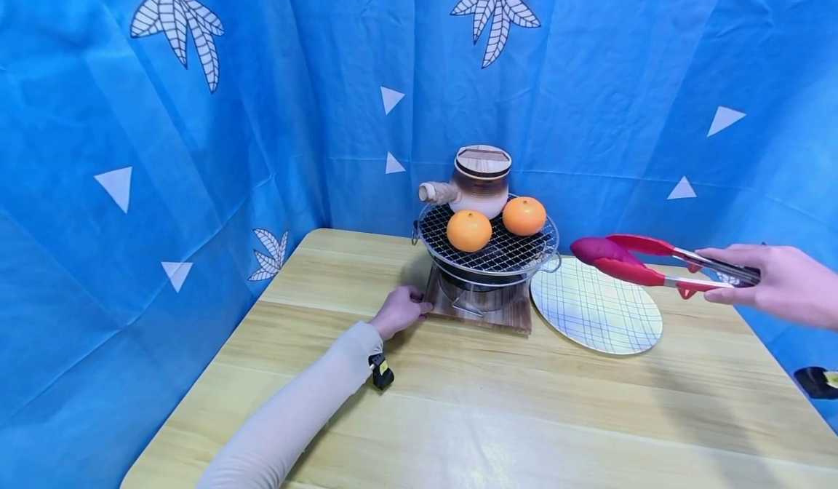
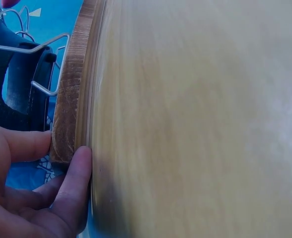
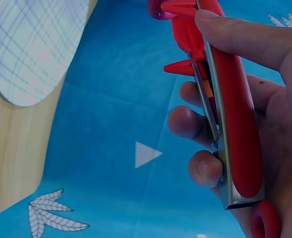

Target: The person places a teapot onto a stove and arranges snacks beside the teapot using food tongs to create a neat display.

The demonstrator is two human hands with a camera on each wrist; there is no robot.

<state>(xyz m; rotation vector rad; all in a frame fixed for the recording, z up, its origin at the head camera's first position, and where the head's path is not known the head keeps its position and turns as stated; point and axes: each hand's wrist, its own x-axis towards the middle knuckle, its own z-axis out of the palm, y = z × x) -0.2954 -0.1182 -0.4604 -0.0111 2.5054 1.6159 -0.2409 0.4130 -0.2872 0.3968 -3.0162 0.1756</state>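
Observation:
My left hand [image 1: 399, 311] pinches the near left corner of a wooden board [image 1: 484, 319]; in the left wrist view the thumb lies on one face of the board and a finger against its edge. A small round grill [image 1: 504, 252] with a wire mesh stands on that board. My right hand [image 1: 779, 283] grips red-and-metal tongs [image 1: 631, 273], held in the air above a plaid plate [image 1: 605, 314]. Between the tongs' red tips is a purple-red sweet potato [image 1: 596, 249]. In the right wrist view only its end shows, at the top.
On the mesh are two mandarin oranges, a left one [image 1: 468, 231] and a right one [image 1: 524, 217]. Behind them stands a brown and cream teapot [image 1: 481, 196] with a wooden lid and side handle. A blue curtain [image 1: 360, 60] hangs behind the wooden table [image 1: 458, 416].

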